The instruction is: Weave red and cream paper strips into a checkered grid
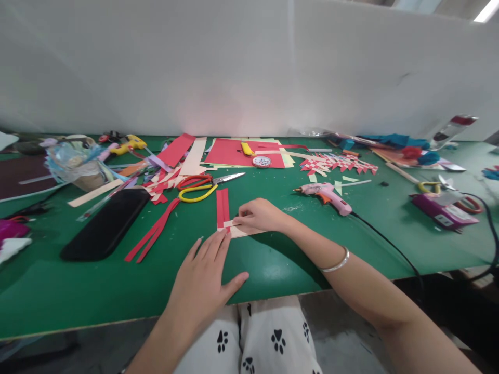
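Two red paper strips (222, 205) lie side by side on the green table, crossed at their near end by cream paper strips (245, 231) that run to the right. My left hand (205, 270) lies flat, its fingertips touching the near end where red and cream meet and its thumb spread away. Pinched between the fingers of my right hand (259, 215) is a cream paper strip. Scissors (197, 188) with red and yellow handles lie beyond the strips, blades pointing right. Loose red strips (158, 231) rest to the left of them.
A pink glue gun (326, 195) lies at right, its cord trailing over the front edge. The black phone-like slab (105, 223) is at left, near paper scraps. Behind are red sheets (230, 153), a round tin (261, 161) and woven red-and-white pieces (339, 163). A purple box (442, 212) stands far right.
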A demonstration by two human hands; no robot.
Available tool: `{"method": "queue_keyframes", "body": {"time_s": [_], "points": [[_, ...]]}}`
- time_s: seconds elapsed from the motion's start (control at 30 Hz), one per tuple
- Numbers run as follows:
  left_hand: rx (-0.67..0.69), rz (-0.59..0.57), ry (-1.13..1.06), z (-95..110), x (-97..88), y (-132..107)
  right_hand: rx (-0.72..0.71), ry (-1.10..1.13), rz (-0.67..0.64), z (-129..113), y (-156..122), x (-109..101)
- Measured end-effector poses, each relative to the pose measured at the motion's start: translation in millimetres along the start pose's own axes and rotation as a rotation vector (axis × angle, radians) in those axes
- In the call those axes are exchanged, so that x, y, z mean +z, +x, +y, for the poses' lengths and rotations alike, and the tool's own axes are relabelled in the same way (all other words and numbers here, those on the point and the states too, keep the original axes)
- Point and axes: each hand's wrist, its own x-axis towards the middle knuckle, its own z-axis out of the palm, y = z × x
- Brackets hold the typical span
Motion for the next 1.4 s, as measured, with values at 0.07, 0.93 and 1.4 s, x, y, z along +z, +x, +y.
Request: {"method": "queue_keyframes", "body": {"time_s": [0.07, 0.93, 1.4], "points": [[0.0, -0.02, -0.002, -1, -1.5, 0, 0.006, -0.007, -0.013, 0, -1, -1], [0.03, -0.143, 0.009, -8, -1.6, 14, 0.15, -0.092, -0.039, 23, -19, -16], [0.009, -0.147, -0.012, -8, 1.6, 14, 0.032, -0.458, 0.296, 3, -52, -17]]}}
